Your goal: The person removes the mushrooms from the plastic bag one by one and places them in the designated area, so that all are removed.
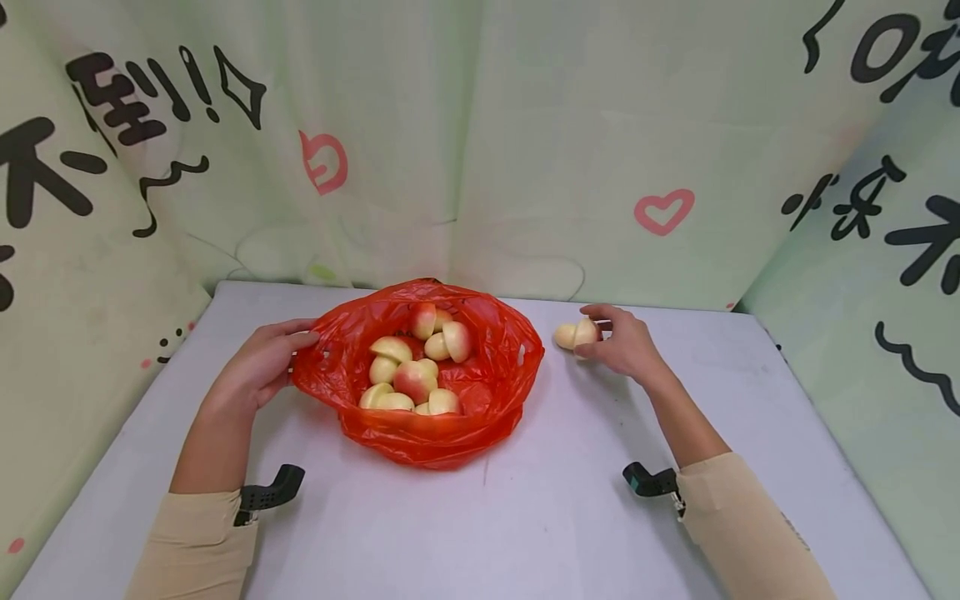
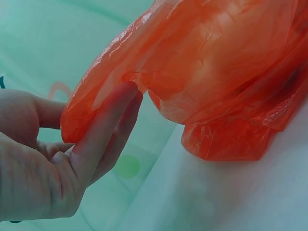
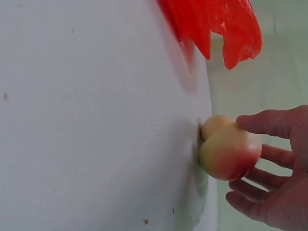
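A red plastic bag (image 1: 442,437) stands with its mouth spread wide, near the middle of the table in the head view. Inside lie several mushroom-shaped pieces (image 1: 415,381) with pale stems and yellow-to-red caps. At the bag's left, my left hand (image 1: 262,358) holds its edge; the left wrist view shows the plastic (image 2: 79,118) between thumb and fingers. Right of the bag, my right hand (image 1: 622,340) grips a single toy mushroom (image 1: 581,335) by its cap, thumb on one side and fingers on the other. That mushroom (image 3: 231,154) is at the tabletop, its stem toward the bag.
The white table (image 1: 525,517) backs onto a pale green curtain (image 1: 555,150) with black lettering and red hearts. Similar curtains close off both sides. A black wrist mount (image 1: 273,487) sits on the left sleeve, another mount (image 1: 648,481) on the right.
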